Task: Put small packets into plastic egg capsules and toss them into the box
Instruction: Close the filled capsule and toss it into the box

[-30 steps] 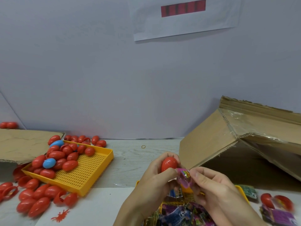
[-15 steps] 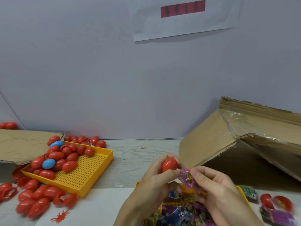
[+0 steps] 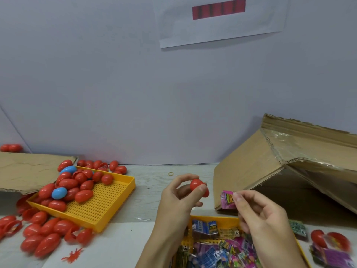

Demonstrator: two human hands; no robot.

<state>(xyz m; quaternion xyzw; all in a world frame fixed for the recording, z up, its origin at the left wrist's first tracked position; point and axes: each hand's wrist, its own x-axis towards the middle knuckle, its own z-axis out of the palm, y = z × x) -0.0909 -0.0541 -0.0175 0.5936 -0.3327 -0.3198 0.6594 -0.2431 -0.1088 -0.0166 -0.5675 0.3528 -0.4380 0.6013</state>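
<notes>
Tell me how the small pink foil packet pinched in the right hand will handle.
The small pink foil packet looks thin and crinkled, so it is probably floppy and very light. The right hand holds it by one edge with fingertips alone, suggesting little weight. Its glossy film may be slippery.

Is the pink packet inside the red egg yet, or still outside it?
Outside. The right hand pinches the pink packet in the air, apart from the red egg held by the left hand.

A blue packet in the yellow tray reads "DINO". A "6" shows on another blue packet nearer than that one. The pink packet's print is too blurred.
</notes>
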